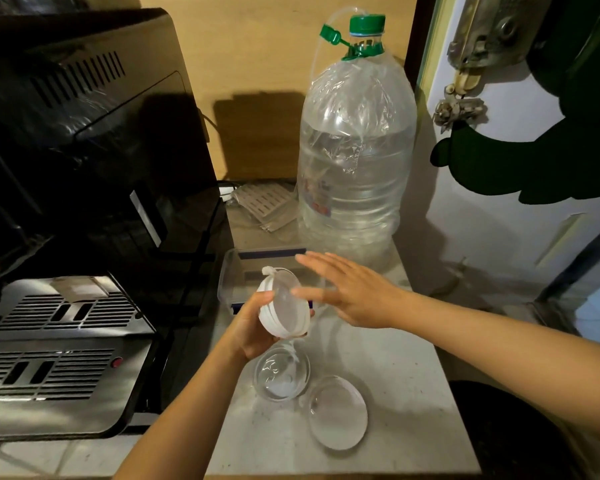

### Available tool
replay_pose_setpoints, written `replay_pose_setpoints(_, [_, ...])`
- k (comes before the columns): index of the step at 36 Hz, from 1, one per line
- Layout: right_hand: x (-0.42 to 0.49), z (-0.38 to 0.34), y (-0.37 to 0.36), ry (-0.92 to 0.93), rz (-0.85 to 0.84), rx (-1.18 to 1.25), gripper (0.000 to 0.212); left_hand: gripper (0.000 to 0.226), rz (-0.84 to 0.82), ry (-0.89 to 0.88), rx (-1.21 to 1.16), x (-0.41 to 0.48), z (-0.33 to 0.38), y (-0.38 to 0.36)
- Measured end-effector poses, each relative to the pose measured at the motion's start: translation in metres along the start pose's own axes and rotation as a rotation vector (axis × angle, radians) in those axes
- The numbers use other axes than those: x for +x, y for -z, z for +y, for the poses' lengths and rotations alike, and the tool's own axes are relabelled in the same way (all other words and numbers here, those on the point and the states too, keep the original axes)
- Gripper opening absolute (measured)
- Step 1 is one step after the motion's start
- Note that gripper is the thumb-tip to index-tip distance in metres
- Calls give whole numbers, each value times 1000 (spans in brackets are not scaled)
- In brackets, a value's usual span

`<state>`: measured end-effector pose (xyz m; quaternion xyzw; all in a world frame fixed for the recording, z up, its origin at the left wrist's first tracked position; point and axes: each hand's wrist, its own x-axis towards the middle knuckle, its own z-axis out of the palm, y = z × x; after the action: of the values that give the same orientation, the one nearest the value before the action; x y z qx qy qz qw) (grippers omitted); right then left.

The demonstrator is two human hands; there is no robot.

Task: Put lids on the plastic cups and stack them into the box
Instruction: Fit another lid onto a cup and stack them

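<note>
The left hand [253, 332] is closed around a clear round plastic cup with a white lid [284, 303], tilted and held above the bench [395, 393]. The right hand [354, 292] hovers flat beside it, fingers spread, gripping nothing. 1 open clear plastic cup [282, 375] stands on the pale stone bench below, a loose translucent round lid [337, 412] just beside it. The clear rectangular plastic box [229, 271] waits behind the hands. These cups look light, thin and slick, likely to flex, so gripping the rim seems safest. A large clear water bottle with a green cap [355, 150] and a black appliance [84, 150] crowd the dim corner.
</note>
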<state>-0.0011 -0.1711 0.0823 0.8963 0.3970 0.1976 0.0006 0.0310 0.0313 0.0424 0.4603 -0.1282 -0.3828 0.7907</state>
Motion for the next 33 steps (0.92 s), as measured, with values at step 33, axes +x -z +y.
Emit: replay_pose_setpoints(33, [25, -68, -3, -843, -254, 953, 85, 79, 22, 43, -10, -18, -30, -5])
